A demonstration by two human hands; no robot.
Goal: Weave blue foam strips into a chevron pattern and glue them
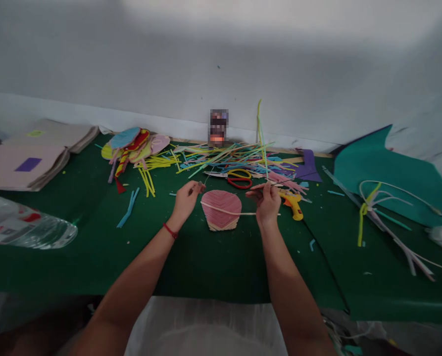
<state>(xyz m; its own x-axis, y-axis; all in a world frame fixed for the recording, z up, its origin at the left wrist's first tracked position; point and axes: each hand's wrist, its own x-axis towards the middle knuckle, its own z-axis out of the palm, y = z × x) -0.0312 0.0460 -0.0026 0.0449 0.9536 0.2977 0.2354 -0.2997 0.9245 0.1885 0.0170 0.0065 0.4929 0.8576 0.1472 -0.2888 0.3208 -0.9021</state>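
Observation:
A pink petal-shaped piece [221, 203], covered with strips in a V pattern and pale at its lower edge, lies flat between my hands. Across it runs a thin pale strip [246, 214], its right end passing by my right wrist. My left hand [186, 200], with a red bracelet, is closed in a pinch at the piece's upper left; whatever it holds is too small to name. On the other side, my right hand [266, 200] is turned partly palm up, thumb against fingers, its grip unclear. Behind the piece lie scissors [239, 178] with red and yellow handles.
A yellow glue gun [293, 203] with a black cord lies right of my right hand. Loose coloured strips [224, 160] are heaped at the back. A plastic bottle [27, 222] lies left, below cardboard pieces [24, 160]. Teal sheets [384, 173] occupy the right side.

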